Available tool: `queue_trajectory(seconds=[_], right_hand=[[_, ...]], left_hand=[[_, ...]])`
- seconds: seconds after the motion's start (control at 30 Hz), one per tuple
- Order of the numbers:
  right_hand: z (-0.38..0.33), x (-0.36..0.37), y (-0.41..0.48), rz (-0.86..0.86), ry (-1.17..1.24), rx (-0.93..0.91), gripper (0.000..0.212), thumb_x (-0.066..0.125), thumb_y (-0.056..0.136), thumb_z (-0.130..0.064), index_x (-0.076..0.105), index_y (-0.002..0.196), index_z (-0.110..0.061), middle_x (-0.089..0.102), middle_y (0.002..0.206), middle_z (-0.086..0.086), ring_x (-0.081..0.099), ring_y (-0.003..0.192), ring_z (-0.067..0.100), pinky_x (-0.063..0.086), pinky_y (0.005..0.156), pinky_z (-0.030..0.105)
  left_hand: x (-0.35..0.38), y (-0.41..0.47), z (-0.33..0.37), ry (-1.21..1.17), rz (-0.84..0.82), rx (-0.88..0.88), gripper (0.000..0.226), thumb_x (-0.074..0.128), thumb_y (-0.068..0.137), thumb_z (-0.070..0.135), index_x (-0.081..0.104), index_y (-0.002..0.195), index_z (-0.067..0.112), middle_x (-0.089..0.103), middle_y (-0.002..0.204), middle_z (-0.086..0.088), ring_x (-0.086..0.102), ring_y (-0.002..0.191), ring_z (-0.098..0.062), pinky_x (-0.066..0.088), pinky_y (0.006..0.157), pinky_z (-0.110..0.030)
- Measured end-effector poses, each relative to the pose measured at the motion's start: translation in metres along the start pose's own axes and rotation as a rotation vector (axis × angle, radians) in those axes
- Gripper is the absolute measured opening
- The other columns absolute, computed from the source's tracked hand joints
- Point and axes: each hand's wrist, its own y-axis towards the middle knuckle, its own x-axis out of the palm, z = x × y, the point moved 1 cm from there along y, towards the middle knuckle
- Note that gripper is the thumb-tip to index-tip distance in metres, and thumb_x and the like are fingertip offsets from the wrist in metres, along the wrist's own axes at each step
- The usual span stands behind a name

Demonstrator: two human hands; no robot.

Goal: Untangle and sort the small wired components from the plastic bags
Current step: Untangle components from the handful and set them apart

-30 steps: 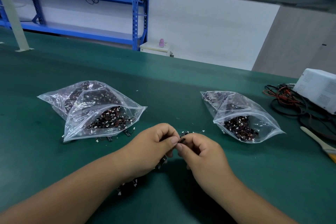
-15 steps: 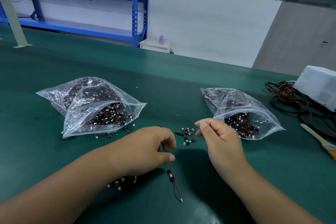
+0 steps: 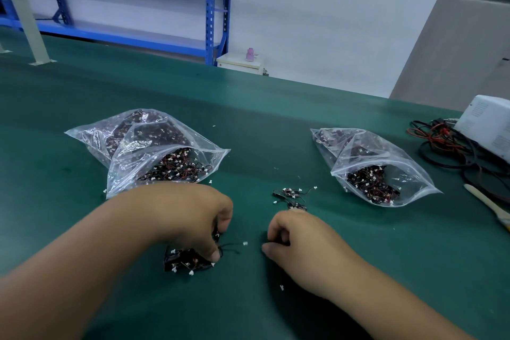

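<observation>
BENCH WORK: A person's left hand (image 3: pixel 198 218) lay curled over a tangled clump of black wired components (image 3: pixel 187 261) with white plug ends on a dark green bench mat (image 3: pixel 276 119). The thumb tip pressed on the clump's wires and the fingers gripped its top. One thin black lead with a white plug (image 3: pixel 245 243) trailed from the clump toward three o'clock.

Just beside it, the right hand (image 3: pixel 300 240) was also curled, its fingertips pinching a single black wired component (image 3: pixel 273 243) against the mat. Most of that piece was hidden under the hand. A loose little pile of wired components (image 3: pixel 292 196) sat at twelve o'clock of the right hand, close to its knuckles.

A larger clear plastic zip bag (image 3: pixel 154 146), open-mouthed and full of the same parts, lay at eleven o'clock of the left hand. A smaller clear plastic zip bag (image 3: pixel 380 163) rested at two o'clock of the right hand, well apart.

At the bench's three o'clock edge stood a white plastic box (image 3: pixel 488 121) amid coiled black and red cables (image 3: pixel 447 143), with a pale-handled brush (image 3: pixel 485 204) near them. Blue steel shelving (image 3: pixel 211 8) lined the wall at eleven o'clock.
</observation>
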Motion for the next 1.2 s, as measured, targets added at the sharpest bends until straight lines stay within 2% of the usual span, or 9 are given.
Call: queue_trajectory(seconds=[0.13,0.3,0.47,0.6,0.73,0.93,1.0,1.1,1.2], right_hand=[[0.01,-0.006,0.002,0.003,0.047,0.077,0.014,0.066,0.087,-0.037,0.059,0.079,-0.029,0.051,0.091,-0.013,0.057,0.085,0.009,0.05,0.081,0.032],[0.022,-0.019,0.004,-0.032,-0.081,0.167,0.038,0.069,0.078,-0.062,0.048,0.088,-0.032,0.051,0.094,-0.012,0.056,0.088,0.014,0.043,0.071,0.033],[0.022,-0.019,0.005,-0.071,-0.069,0.131,0.03,0.071,0.083,-0.051,0.06,0.072,-0.026,0.058,0.084,-0.006,0.059,0.075,0.011,0.05,0.07,0.032],[0.024,-0.02,0.007,-0.042,-0.036,0.122,0.025,0.073,0.084,-0.044,0.062,0.072,-0.025,0.06,0.079,-0.008,0.057,0.071,0.007,0.046,0.064,0.029],[0.025,-0.024,0.006,-0.063,-0.081,0.096,0.023,0.072,0.084,-0.044,0.059,0.075,-0.028,0.056,0.085,-0.01,0.055,0.076,0.005,0.051,0.072,0.031],[0.03,-0.024,0.007,-0.126,-0.096,0.067,0.025,0.069,0.088,-0.043,0.056,0.072,-0.028,0.054,0.087,-0.01,0.057,0.081,0.009,0.052,0.079,0.034],[0.033,-0.023,0.009,-0.082,-0.071,0.062,0.025,0.067,0.089,-0.043,0.055,0.072,-0.028,0.055,0.084,-0.009,0.057,0.078,0.008,0.052,0.077,0.035],[0.038,-0.023,0.014,0.132,0.069,0.079,0.022,0.068,0.089,-0.04,0.055,0.075,-0.028,0.06,0.072,-0.006,0.055,0.064,0.009,0.05,0.064,0.036],[0.04,-0.022,0.019,0.309,0.289,0.04,0.018,0.072,0.087,-0.028,0.059,0.075,-0.032,0.061,0.064,-0.013,0.048,0.052,0.005,0.042,0.051,0.023]], left_hand=[[0.004,0.008,0.004,-0.026,0.033,0.051,0.025,0.077,0.078,0.044,0.061,0.093,0.031,0.061,0.081,0.017,0.055,0.074,0.002,0.043,0.062,-0.023],[0.011,0.014,0.008,-0.063,0.096,0.096,0.015,0.072,0.083,0.039,0.062,0.088,0.029,0.064,0.081,0.015,0.058,0.073,0.0,0.048,0.065,-0.024],[0.016,0.023,0.014,-0.15,0.214,0.148,0.012,0.07,0.086,0.037,0.061,0.088,0.029,0.063,0.081,0.015,0.056,0.072,0.002,0.046,0.064,-0.023],[0.021,0.029,0.015,-0.223,0.262,0.166,0.012,0.069,0.087,0.037,0.058,0.089,0.031,0.063,0.08,0.016,0.056,0.072,0.003,0.047,0.067,-0.023],[0.02,0.032,0.015,-0.311,0.357,0.166,0.01,0.068,0.089,0.038,0.062,0.096,0.034,0.065,0.078,0.018,0.058,0.071,0.004,0.049,0.069,-0.022],[0.019,0.033,0.014,-0.28,0.43,0.15,0.012,0.061,0.093,0.041,0.06,0.084,0.033,0.061,0.08,0.013,0.055,0.073,0.001,0.044,0.065,-0.019],[0.019,0.033,0.015,-0.288,0.438,0.147,0.011,0.061,0.093,0.04,0.061,0.085,0.033,0.061,0.079,0.014,0.054,0.072,0.003,0.038,0.059,-0.013],[0.021,0.033,0.015,-0.315,0.43,0.147,0.007,0.062,0.092,0.039,0.063,0.086,0.035,0.063,0.076,0.015,0.055,0.07,0.004,0.036,0.056,-0.009],[0.021,0.032,0.017,-0.349,0.413,0.155,0.003,0.064,0.092,0.037,0.066,0.09,0.037,0.065,0.079,0.017,0.058,0.073,0.005,0.043,0.063,-0.012]])
